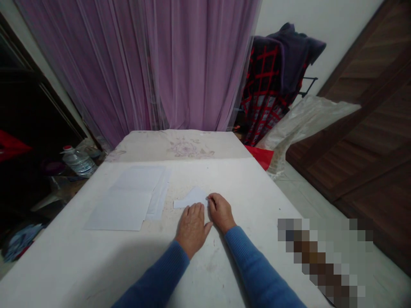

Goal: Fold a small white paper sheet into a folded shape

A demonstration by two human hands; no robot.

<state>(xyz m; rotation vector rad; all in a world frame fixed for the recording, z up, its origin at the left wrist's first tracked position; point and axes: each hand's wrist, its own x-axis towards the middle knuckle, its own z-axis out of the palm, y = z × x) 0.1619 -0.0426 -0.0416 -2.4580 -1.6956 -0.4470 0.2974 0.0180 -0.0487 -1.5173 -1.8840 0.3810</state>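
A small folded sheet of white paper (192, 197) lies on the white table, with a peaked top and a straight strip along its lower edge. My left hand (193, 226) rests flat on the lower edge of the paper, fingers stretched out and thumb pointing right. At the paper's right end, my right hand (221, 210) is closed, thumb and fingers pinching the corner. That corner is mostly hidden by the fingers. Left of the hands lies a stack of white paper sheets (128, 199), apart from both of them.
The white table (244, 188) has a flower-printed cover at its far end. Purple curtains (192, 64) hang behind it. A large plastic bottle (79, 161) stands past the left edge. On the right are a clear plastic bag (305, 122), hanging clothes (272, 68) and a blurred-out patch.
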